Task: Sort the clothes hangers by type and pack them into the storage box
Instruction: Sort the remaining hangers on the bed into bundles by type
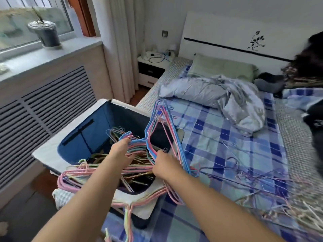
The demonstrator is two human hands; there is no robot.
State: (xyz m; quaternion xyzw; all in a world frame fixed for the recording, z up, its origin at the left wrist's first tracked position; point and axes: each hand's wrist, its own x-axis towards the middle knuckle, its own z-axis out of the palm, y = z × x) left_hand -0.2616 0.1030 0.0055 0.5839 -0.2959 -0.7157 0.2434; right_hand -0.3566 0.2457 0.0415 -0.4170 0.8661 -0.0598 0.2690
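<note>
**Pastel wire hangers being packed, job judged roughly half done**

Metal and pastel hangers are already being held by the storage box, which sits against the bed. A pink-and-blue bundle is being gripped over the box: its hook end is being clasped by the left hand, its lower bars by the right hand. Another pink stack is being left draped across the rim, and thin loose hangers are being left unsorted on the bed.

One storage box, two hands
</note>
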